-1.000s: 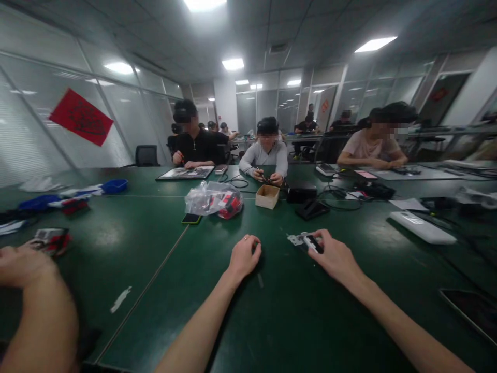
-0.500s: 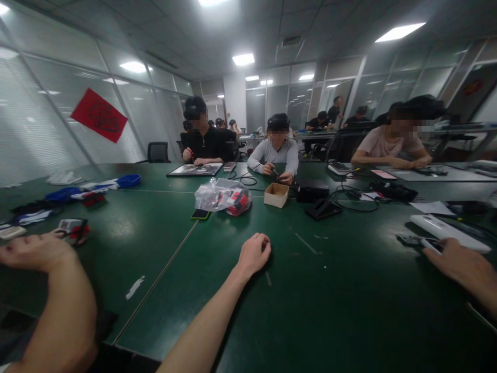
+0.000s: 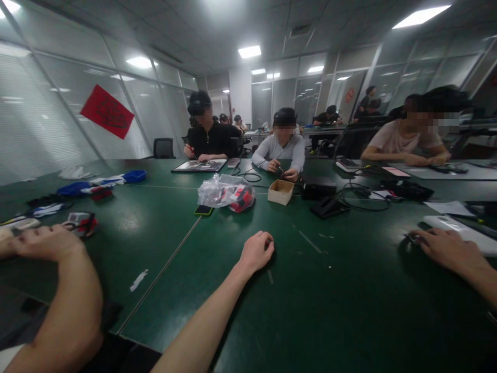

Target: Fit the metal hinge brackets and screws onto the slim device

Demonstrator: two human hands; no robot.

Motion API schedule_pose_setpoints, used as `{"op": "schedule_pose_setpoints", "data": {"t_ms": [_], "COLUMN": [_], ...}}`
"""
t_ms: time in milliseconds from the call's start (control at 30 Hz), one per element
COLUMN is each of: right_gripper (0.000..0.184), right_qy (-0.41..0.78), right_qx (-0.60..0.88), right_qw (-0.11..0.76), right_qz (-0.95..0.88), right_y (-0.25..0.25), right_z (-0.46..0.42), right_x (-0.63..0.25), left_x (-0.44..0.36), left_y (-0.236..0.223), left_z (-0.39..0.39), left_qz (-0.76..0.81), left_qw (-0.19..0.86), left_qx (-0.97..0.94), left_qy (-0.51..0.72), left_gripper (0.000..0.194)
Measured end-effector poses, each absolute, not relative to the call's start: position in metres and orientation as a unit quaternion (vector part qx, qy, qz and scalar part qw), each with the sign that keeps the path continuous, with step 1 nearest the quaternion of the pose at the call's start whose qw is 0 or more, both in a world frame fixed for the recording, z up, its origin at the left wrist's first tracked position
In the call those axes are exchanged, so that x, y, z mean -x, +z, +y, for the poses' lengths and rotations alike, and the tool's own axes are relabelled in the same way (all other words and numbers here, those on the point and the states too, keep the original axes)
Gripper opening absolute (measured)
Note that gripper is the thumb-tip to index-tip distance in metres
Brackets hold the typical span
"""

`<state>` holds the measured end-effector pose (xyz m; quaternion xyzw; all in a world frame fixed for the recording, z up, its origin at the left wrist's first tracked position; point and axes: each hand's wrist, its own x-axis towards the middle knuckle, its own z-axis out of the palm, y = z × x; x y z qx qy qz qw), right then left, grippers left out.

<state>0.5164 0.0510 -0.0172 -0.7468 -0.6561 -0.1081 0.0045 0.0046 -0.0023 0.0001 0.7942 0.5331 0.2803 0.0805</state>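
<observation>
Across the green table (image 3: 310,316), near a long white device (image 3: 481,235) at the right, the right hand (image 3: 446,251) stretches out palm down, fingers bent and pointing left. The left hand (image 3: 256,253) rests well apart, fingers curled; whether its grip holds anything cannot be told. The right grip is closed over a small metal piece (image 3: 410,239), whose visible end juts leftward past the fingertips; its long axis is mostly hidden.

L hand (image 3: 257,253) on green tbl (image 3: 310,316), R hand (image 3: 444,249) w/ small pc (image 3: 409,239) at fingertips, nr wht device (image 3: 477,236).
</observation>
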Motion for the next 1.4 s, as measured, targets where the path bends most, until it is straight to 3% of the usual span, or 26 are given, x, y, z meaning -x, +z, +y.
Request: {"op": "schedule_pose_setpoints", "data": {"t_ms": [233, 367, 700, 1200, 1400], "right_gripper": [0.033, 0.028, 0.036, 0.037, 0.039], "right_qy": [-0.052, -0.033, -0.016, -0.061, -0.056], "right_qx": [0.730, 0.739, 0.739, 0.731, 0.730], "right_qw": [-0.035, 0.004, -0.054, 0.016, -0.014], "right_qz": [-0.681, -0.673, -0.671, -0.680, -0.681], "right_y": [-0.018, -0.015, 0.002, -0.005, -0.006], "right_z": [0.076, 0.072, 0.059, 0.057, 0.056], "right_x": [-0.542, -0.541, -0.522, -0.529, -0.529], "left_x": [-0.005, -0.005, -0.005, -0.006, -0.006], "left_y": [0.000, 0.000, 0.000, 0.001, 0.002], "left_z": [-0.002, -0.001, 0.000, -0.001, -0.002], "left_qz": [0.533, 0.534, 0.528, 0.532, 0.531], "left_qw": [0.083, 0.082, 0.079, 0.081, 0.085], "left_qx": [-0.796, -0.797, -0.802, -0.801, -0.800], "left_qy": [0.274, 0.268, 0.269, 0.262, 0.264], "left_gripper": [0.013, 0.015, 0.013, 0.014, 0.014]}}
